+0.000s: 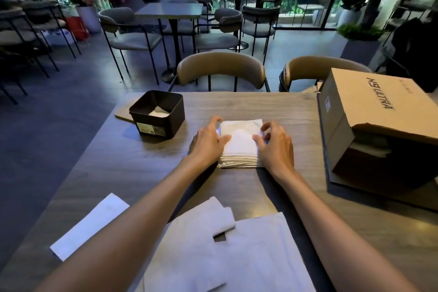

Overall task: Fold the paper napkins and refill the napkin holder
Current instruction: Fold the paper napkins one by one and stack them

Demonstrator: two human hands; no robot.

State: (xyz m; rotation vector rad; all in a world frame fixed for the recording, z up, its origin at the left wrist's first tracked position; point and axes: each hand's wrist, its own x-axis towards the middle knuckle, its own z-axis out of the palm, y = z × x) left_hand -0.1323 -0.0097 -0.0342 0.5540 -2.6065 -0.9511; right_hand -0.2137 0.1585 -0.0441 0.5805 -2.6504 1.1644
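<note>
A wooden surface in a cafe, with a stack of folded napkins in the middle.
The left hand and right hand hold the stack's two sides, fingers curled round its edges. The black napkin holder sits just to the left, a napkin inside. Loose napkins lie near the front edge. A cardboard box stands far right.

One stack of folded napkins mid-frame; one black napkin holder upper left; one cardboard box right; three loose napkins along the bottom; two hands.
</note>
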